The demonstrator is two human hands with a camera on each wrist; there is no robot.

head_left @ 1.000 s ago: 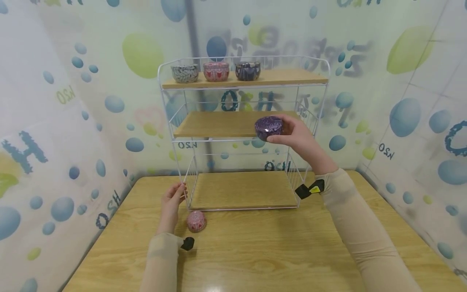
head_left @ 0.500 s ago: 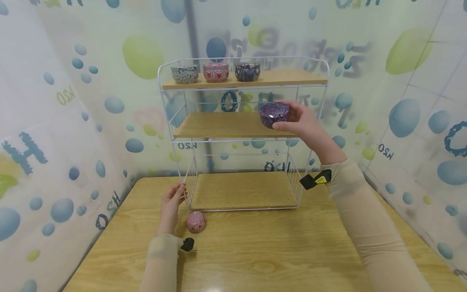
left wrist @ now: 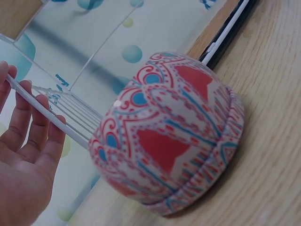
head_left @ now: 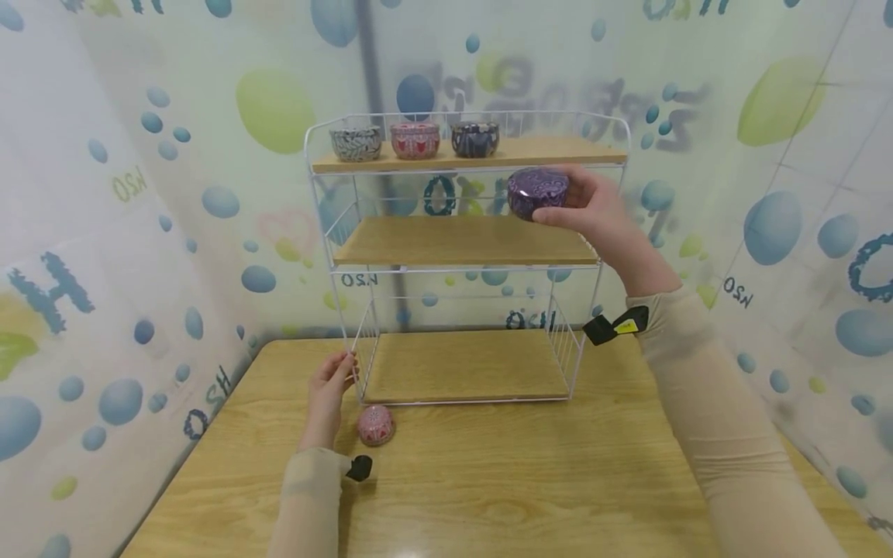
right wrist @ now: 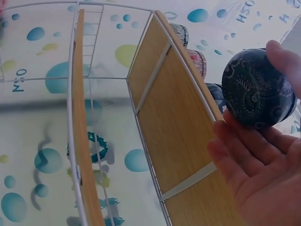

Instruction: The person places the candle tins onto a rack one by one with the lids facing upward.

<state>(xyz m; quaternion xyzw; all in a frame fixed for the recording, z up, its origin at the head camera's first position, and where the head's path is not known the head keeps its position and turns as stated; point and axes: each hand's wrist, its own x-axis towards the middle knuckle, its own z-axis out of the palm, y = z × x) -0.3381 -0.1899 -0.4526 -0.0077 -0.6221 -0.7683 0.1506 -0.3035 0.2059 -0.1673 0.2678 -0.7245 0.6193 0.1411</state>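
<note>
My right hand grips a round purple patterned tin in the air, in front of the white wire rack, just under its top shelf and above the right part of the middle shelf. In the right wrist view the tin sits between my thumb and fingers. My left hand rests with straight fingers against the rack's front left wire at table level. A pink and red patterned tin sits on the table beside that hand, large in the left wrist view.
Three tins stand in a row on the left of the top shelf: grey, red and dark blue. The rack stands at the back of a wooden table, boxed in by bubble-patterned walls.
My right hand has lifted the purple tin up and slightly right, from the middle shelf's front edge to just below the top shelf. The left hand and pink tin have stayed put.
</note>
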